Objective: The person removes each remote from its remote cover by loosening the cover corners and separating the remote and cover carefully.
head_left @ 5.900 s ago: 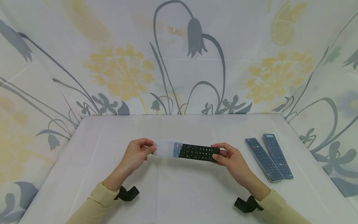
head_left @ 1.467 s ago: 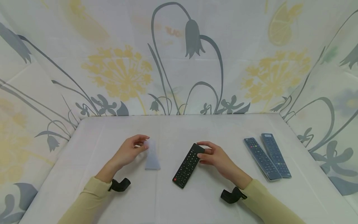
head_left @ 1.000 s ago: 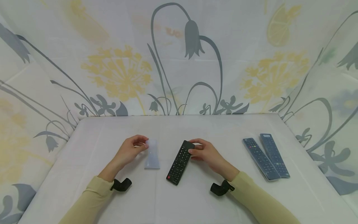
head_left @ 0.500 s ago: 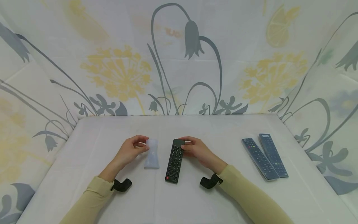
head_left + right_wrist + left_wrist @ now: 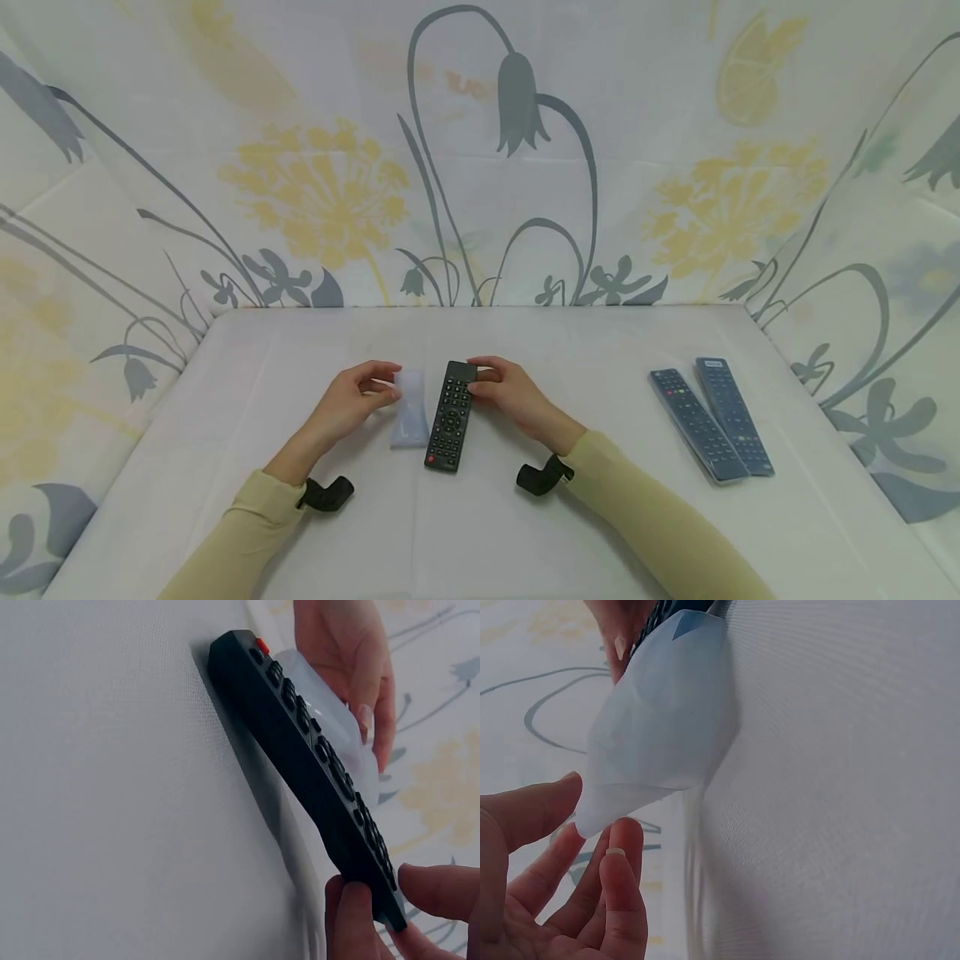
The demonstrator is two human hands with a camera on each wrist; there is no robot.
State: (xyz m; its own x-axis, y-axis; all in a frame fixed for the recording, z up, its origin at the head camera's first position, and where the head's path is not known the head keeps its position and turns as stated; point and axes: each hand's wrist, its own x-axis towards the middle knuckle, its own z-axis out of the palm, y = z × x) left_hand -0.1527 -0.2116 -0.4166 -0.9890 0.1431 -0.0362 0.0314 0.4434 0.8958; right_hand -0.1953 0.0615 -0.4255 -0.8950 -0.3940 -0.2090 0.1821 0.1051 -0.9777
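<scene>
My left hand (image 5: 351, 404) pinches the far end of a translucent bluish-white plastic sleeve (image 5: 408, 417) between thumb and fingertips. The sleeve hangs down toward me, its wide end low and near the white table. In my right hand (image 5: 517, 402) is a black remote control (image 5: 450, 417), gripped at its far end with the thumb on the button side. Its red button end points toward me, tilted down to the table. Remote and sleeve stand side by side, the remote's lower end close to the sleeve's wide end. The left wrist view shows the sleeve (image 5: 656, 712) partly covering the remote.
Two more remotes lie at the right of the table (image 5: 600, 517), a bluish one (image 5: 697, 425) partly over another (image 5: 733, 417), both looking wrapped in plastic. Flower-patterned cloth (image 5: 465, 183) walls the back and sides. Black wrist cameras (image 5: 327, 495) sit at both sleeves.
Earlier the remote lay partly inside the sleeve between both hands; it is now fully out. Over the last moments my right hand carried it left and turned it more upright, beside the sleeve.
</scene>
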